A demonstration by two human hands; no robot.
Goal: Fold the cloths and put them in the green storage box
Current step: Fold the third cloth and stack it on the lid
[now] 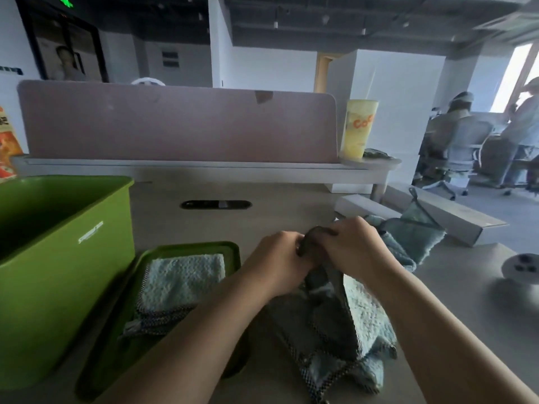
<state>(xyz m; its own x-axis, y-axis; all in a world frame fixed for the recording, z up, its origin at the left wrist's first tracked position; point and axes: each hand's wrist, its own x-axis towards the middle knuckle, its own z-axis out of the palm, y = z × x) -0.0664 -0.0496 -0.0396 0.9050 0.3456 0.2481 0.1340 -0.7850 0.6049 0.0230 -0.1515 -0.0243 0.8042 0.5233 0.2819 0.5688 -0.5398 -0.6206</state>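
My left hand (277, 262) and my right hand (354, 246) meet above the table, both pinching the top corner of a teal cloth (341, 330) that hangs down and bunches on the tabletop. A folded pale teal cloth (180, 282) lies on the green lid (233, 252) in front of me. The green storage box (58, 258) stands open at the left; its inside is in shadow. More teal cloths (414, 237) lie in a pile just beyond my right hand.
A pink desk divider (175, 123) runs across the back, with a yellow cup (358, 129) at its right end. A long cardboard box (455, 214) and a white round device (522, 266) lie at the right. People sit at desks far right.
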